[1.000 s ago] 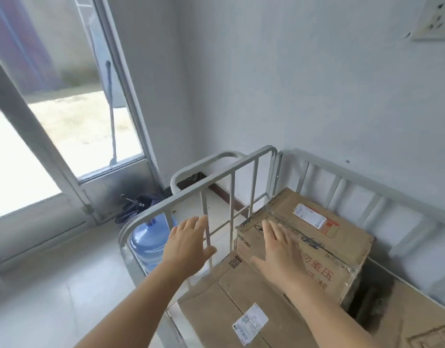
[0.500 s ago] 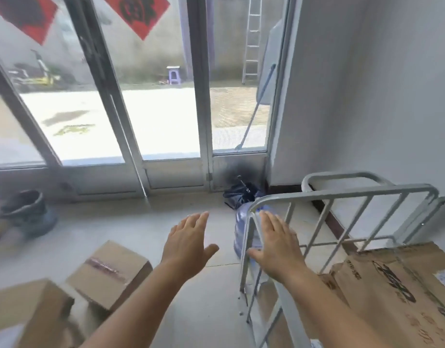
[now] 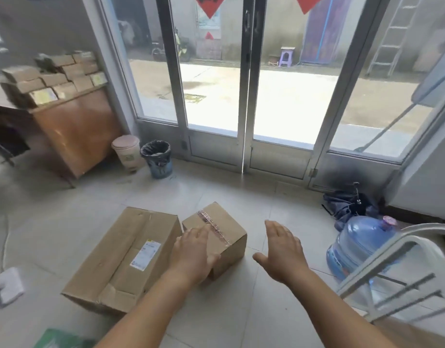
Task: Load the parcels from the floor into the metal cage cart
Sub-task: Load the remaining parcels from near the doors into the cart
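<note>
Moved: your view, from metal cage cart (image 3: pixel 402 267) to floor parcels. Left hand (image 3: pixel 191 257), fingers spread, empty, over small parcel (image 3: pixel 216 237); right hand (image 3: pixel 282 252) likewise beside it. Large parcel (image 3: pixel 126 257) adjoins. Pickup pending.

Bare tile floor (image 3: pixel 264 197) is lying open between the two parcels at centre frame and the glass doors (image 3: pixel 244 101) above them. The large cardboard box (image 3: pixel 123 257) is sitting tight against the small taped box (image 3: pixel 224 237), closing off its left side. At lower right the water jug (image 3: pixel 359 244) and the cage cart rail (image 3: pixel 392 267) are crowding the way; a folded umbrella (image 3: pixel 349 202) is lying just above the jug.
</note>
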Available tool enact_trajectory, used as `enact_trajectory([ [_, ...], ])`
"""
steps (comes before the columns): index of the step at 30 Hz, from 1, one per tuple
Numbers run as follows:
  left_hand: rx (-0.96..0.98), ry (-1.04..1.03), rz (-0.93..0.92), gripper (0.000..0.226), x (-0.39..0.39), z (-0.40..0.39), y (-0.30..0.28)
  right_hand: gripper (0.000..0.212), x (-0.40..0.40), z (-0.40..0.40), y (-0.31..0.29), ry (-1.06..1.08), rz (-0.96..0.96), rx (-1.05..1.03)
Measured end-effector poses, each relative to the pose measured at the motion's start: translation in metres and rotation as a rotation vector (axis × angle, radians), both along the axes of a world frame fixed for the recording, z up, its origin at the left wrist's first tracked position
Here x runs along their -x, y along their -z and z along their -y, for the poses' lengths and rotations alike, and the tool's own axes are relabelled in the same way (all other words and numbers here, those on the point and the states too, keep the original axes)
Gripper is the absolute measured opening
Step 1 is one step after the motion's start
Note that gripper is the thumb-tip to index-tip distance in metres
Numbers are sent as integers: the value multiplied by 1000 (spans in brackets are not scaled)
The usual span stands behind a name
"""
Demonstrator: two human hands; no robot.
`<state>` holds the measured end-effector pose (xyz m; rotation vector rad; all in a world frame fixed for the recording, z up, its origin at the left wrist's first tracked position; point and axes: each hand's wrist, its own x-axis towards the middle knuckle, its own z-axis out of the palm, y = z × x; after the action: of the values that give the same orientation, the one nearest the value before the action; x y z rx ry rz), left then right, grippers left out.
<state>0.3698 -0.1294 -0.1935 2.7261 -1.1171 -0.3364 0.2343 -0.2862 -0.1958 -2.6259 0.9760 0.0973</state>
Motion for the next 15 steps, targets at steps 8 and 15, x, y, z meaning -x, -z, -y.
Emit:
enact_trajectory([
  [8, -43, -268, -64, 71, -82, -117, 30, 83, -117, -66, 25, -192, -93, 1],
  [15, -72, -554, -168, 74, -125, -184, 64, 84, -214, -95, 52, -389, -164, 0],
])
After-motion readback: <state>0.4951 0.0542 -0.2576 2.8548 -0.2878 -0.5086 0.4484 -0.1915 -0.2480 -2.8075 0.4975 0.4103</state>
